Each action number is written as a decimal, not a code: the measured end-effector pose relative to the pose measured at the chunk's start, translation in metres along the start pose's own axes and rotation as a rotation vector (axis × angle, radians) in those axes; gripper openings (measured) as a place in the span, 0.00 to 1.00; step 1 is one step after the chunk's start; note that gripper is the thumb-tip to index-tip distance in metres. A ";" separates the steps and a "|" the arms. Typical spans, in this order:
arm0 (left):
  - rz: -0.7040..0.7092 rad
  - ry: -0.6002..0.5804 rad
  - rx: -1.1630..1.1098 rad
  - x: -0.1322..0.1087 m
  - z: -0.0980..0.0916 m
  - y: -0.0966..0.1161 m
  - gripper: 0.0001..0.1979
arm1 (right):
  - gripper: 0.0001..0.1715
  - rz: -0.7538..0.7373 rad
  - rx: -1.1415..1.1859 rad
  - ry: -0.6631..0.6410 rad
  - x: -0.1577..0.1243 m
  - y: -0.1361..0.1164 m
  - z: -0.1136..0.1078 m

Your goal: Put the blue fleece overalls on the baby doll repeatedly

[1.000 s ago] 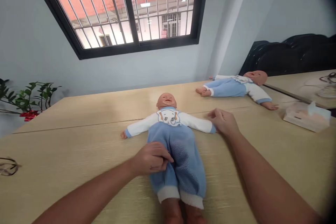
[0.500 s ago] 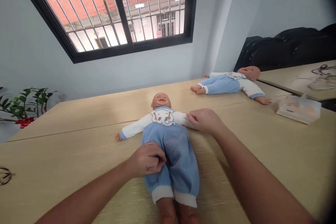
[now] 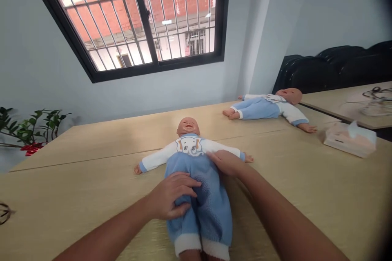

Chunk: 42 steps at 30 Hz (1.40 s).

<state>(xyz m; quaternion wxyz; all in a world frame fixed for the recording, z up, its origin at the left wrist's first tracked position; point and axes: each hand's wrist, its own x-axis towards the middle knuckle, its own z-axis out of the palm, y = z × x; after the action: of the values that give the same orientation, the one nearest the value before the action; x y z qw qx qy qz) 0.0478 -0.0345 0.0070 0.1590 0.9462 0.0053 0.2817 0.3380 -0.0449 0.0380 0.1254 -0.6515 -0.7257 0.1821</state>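
Observation:
A baby doll [image 3: 188, 126] lies face up in the middle of the table, arms spread. It wears a white-sleeved top with an elephant face [image 3: 190, 146] and blue trousers [image 3: 214, 212] with white cuffs. My left hand [image 3: 173, 193] rests open on the trousers' front, fingers spread. Beside the doll's chest, my right hand [image 3: 228, 164] touches the clothing below the sleeve with its fingers stretched toward the elephant face; its lower fingers are partly hidden. The doll's sleeve and small hand [image 3: 249, 158] show beyond my right hand.
A second doll [image 3: 260, 107] in similar clothes lies at the back right of the table [image 3: 101, 195]. A tissue box [image 3: 350, 140] stands at the right. At the left are a potted plant [image 3: 36, 124] and a thin dark-rimmed object [image 3: 4, 213]. Black chairs [image 3: 337, 65] stand behind.
My right hand has come off the doll's sleeve and moved inward to its side. My left hand's curled fingers have opened flat on the trousers. The view has tilted up slightly.

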 end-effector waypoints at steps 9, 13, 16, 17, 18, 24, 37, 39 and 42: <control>0.268 -0.174 0.160 0.042 0.003 0.024 0.25 | 0.37 -0.023 -0.057 0.045 -0.003 -0.001 0.005; 0.104 -0.278 0.219 0.067 0.021 0.024 0.27 | 0.33 -0.093 0.078 0.066 -0.001 -0.009 0.009; -0.060 -0.223 0.234 0.073 0.029 0.019 0.25 | 0.29 -0.138 0.312 0.068 0.002 -0.010 0.012; -0.110 -0.202 0.244 0.074 0.029 0.016 0.24 | 0.29 -0.162 0.394 0.062 0.002 -0.009 0.013; -0.156 -0.184 0.255 0.074 0.028 0.013 0.24 | 0.29 -0.187 0.483 0.056 0.004 -0.006 0.014; -0.353 -0.117 0.350 0.070 0.006 -0.027 0.22 | 0.32 -0.130 0.780 0.035 0.020 0.024 0.022; -0.772 0.017 0.647 0.031 -0.071 -0.177 0.20 | 0.39 0.002 0.478 0.244 0.045 0.050 0.043; -0.825 0.027 0.672 0.017 -0.087 -0.201 0.20 | 0.41 -0.010 0.417 0.268 0.047 0.051 0.049; -0.894 0.036 0.707 -0.009 -0.115 -0.232 0.19 | 0.39 -0.053 0.320 0.294 0.049 0.055 0.059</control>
<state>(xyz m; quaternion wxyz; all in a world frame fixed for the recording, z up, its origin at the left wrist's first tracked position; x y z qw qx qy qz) -0.0027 0.2194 0.0222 -0.0637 0.8426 0.5020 0.1843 0.3569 0.0028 -0.0416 0.3364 -0.6237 -0.6783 0.1943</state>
